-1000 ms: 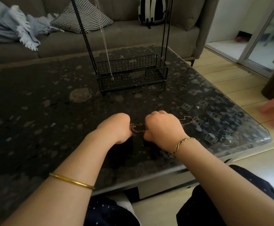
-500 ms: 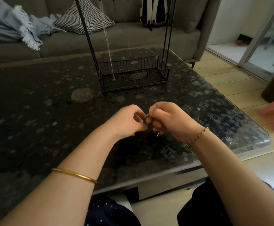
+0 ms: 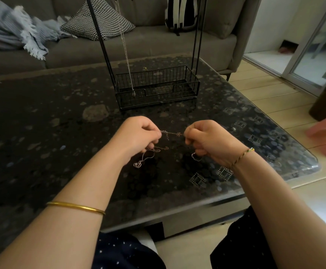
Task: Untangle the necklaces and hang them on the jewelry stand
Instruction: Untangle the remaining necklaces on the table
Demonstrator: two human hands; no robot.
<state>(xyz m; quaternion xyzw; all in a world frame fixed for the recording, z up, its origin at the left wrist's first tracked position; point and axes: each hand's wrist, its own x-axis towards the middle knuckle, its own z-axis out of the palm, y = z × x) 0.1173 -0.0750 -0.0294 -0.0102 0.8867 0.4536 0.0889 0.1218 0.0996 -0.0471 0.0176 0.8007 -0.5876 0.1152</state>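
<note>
The person's left hand and right hand hover just above the dark glass-topped table, a little apart. Each pinches the tangled necklaces so that a short stretch runs taut between the fingertips, with a small knot close to the right hand. Loose loops and a heart pendant dangle below the left hand, and another bit of chain hangs under the right. Behind them stands the wire jewelry stand, where one silver chain hangs. To my eye, pulling harder would only tighten that knot, so it's better to ease the tension, roll the knot open between the fingertips and feed the pendant end back through. Done slowly, the fine links shouldn't kink.
</note>
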